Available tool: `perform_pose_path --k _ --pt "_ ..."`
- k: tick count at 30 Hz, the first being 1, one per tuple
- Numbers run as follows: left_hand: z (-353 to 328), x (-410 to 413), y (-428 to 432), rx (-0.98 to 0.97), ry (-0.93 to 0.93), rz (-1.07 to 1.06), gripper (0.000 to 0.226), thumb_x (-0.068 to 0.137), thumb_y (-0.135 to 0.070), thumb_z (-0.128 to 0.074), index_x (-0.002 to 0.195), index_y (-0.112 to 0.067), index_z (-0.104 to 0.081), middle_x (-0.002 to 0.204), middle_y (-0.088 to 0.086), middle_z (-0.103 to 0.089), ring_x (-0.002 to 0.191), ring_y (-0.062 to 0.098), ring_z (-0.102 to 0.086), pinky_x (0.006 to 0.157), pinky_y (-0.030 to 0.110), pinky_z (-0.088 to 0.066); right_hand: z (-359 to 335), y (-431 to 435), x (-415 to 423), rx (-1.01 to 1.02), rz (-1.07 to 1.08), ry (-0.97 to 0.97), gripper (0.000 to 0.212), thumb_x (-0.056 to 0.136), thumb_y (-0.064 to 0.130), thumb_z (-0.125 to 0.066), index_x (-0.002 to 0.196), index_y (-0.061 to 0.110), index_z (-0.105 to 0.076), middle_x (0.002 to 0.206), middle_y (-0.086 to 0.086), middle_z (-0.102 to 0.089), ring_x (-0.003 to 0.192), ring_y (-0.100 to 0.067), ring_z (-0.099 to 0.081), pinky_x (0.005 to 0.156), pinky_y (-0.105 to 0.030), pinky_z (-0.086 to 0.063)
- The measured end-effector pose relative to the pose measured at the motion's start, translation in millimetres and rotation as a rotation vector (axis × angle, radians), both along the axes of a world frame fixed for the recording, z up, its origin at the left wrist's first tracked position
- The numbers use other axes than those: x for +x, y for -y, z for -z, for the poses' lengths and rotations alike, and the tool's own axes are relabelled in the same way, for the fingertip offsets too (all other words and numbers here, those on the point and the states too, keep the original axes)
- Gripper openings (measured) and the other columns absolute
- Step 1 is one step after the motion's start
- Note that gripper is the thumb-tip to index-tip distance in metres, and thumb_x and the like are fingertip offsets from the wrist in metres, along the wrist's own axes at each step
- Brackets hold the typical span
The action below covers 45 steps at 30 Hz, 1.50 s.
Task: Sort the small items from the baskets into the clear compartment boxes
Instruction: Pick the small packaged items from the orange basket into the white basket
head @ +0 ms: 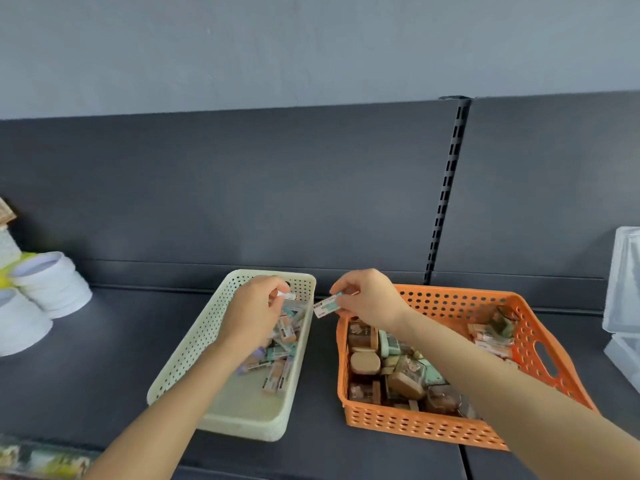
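The left hand (254, 308) hovers over the far end of the cream perforated basket (187, 344), its fingertips pinching a small white-tipped piece (286, 295) above a heap of pastel packets (277, 355), possibly wrapped erasers, though the blur makes that uncertain. The right hand (370, 299) pinches a mint-and-white packet (327, 305) in the air over the gap between that basket and the orange basket (415, 424), which holds brown and green boxed items. Clear boxes (623, 282) stand at the right edge of the dark shelf (104, 358), well apart from both hands.
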<state>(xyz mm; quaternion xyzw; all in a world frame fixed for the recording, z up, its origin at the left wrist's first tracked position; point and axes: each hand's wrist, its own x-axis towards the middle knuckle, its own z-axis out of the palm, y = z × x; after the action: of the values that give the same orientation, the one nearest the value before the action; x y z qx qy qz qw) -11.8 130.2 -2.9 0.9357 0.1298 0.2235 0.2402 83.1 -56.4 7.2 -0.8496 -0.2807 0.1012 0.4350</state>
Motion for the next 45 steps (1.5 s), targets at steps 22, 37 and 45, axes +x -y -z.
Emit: perform_pose_path --k 22,37,45 --pt "-8.5 20.3 65.0 0.064 -0.123 0.4 0.043 0.088 -0.033 -0.063 0.13 -0.029 -0.055 0.135 -0.014 -0.052 0.123 0.001 -0.044 0.098 0.015 -0.03 0.2 117.2 31.7 -0.359 0.034 0.219 0.026 0.093 0.012 -0.057 0.117 0.015 -0.066 0.115 0.003 -0.066 0.099 -0.009 -0.061 0.089 -0.019 -0.047" --pt "6.3 65.3 169.9 0.157 -0.337 0.747 0.05 0.089 -0.044 -0.058 0.136 -0.028 -0.049 0.139 -0.009 -0.048 0.126 0.008 -0.043 0.105 0.029 -0.037 16.3 204.6 51.2 -0.626 -0.096 0.229 0.033 0.091 0.001 -0.05 0.112 0.017 -0.069 0.115 0.006 -0.066 0.095 0.002 -0.057 0.071 0.002 -0.039" --pt "32.5 103.8 236.7 0.357 -0.592 0.885 0.042 0.099 -0.029 -0.047 0.14 -0.018 -0.045 0.136 0.009 -0.052 0.12 0.025 -0.051 0.095 0.036 -0.044 10.3 220.7 49.0 -0.435 0.134 0.319 0.036 0.094 0.002 -0.043 0.114 0.016 -0.07 0.116 0.005 -0.067 0.103 -0.011 -0.061 0.083 -0.013 -0.042"
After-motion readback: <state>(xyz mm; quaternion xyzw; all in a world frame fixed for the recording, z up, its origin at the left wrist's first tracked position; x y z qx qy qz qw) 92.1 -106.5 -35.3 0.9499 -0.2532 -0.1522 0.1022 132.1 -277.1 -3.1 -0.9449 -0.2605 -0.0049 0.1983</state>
